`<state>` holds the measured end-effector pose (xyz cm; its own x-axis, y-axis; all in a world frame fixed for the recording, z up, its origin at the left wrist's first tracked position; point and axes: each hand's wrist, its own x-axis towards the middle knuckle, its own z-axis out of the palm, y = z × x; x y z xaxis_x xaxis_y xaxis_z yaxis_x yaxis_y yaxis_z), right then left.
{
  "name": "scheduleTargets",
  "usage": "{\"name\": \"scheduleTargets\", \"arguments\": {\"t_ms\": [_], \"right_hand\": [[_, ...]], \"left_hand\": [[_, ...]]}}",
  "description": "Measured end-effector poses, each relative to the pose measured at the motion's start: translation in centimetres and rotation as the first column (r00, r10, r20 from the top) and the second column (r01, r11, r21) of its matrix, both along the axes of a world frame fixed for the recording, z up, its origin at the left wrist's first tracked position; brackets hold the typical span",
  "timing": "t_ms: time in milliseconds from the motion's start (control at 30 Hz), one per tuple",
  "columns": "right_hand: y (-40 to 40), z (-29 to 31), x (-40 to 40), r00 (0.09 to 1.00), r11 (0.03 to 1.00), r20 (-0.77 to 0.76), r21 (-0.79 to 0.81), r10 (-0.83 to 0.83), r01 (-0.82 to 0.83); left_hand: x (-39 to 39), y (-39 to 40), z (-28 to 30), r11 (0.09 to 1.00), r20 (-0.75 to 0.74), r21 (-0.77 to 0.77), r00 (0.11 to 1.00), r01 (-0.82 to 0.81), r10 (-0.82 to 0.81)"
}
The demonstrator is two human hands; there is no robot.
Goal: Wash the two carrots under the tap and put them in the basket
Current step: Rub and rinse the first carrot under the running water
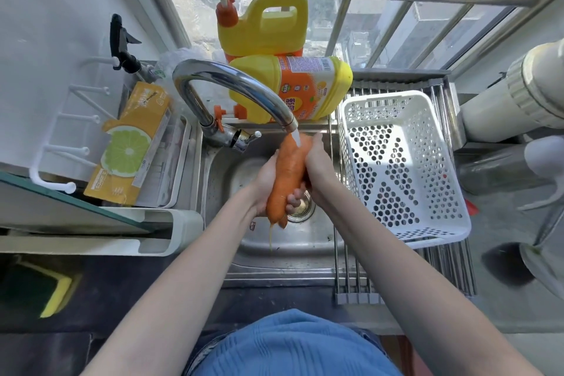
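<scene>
Carrots (288, 174) sit at the centre of the frame, pressed between two hands under the running tap (241, 87). We can make out two tips at the lower end, but the bodies overlap and we cannot tell where one ends and the other begins. The left hand (265, 185) cups them from the left side of the picture, fingers curled beneath (only the fingertips show, near the drain). The right hand (317, 166) closes over them from the right, its palm hidden from us. Both forearms reach up from the bottom edge, meeting over the steel sink (305, 241). Water strikes the carrots' upper end. The white perforated basket (399, 162) stands at centre right on a roll-up rack (360, 284), just beside the sink, holding nothing we can see. Two yellow detergent bottles (274, 52) stand behind the tap.
</scene>
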<state>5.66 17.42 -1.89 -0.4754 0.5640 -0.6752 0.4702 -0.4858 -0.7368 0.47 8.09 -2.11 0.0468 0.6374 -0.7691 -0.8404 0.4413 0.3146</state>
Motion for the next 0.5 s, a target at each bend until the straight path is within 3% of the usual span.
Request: {"name": "scheduleTargets", "arguments": {"t_ms": [100, 167, 233, 300, 367, 500], "right_hand": [[-0.4, -0.7, -0.1, 0.997, 0.985, 0.055, -0.161, -0.054, 0.063], [-1.1, -1.0, -0.6, 0.99, 0.982, 0.09, -0.141, -0.112, 0.124], [-1.3, -1.4, -1.0, 0.986, 0.991, 0.106, -0.025, -0.131, 0.135], [-1.2, -1.8, -1.0, 0.992, 0.989, 0.091, 0.129, -0.087, 0.075], [-0.8, -2.0, -0.9, 0.998, 0.99, -0.004, 0.128, -0.063, 0.063], [0.6, -1.9, -0.7, 0.982, 0.996, -0.178, -0.061, -0.069, 0.059]], "left_hand": [[-0.5, -0.4, -0.2, 0.994, -0.05, -0.058, 0.994, 0.09, -0.093], [-0.3, -0.1, 0.1, 0.99, -0.124, -0.133, 0.99, 0.05, -0.067], [0.3, 0.3, 0.0, 0.972, -0.296, -0.224, 0.955, -0.071, 0.002], [0.8, 0.5, -1.0, 0.96, -0.578, -0.255, 0.814, -0.113, -0.058], [1.2, 0.3, -1.6, 0.973, -0.737, -0.213, 0.669, -0.087, -0.101], [1.0, 0.3, -1.2, 0.991, -0.485, -0.119, 0.875, -0.056, -0.009]]}}
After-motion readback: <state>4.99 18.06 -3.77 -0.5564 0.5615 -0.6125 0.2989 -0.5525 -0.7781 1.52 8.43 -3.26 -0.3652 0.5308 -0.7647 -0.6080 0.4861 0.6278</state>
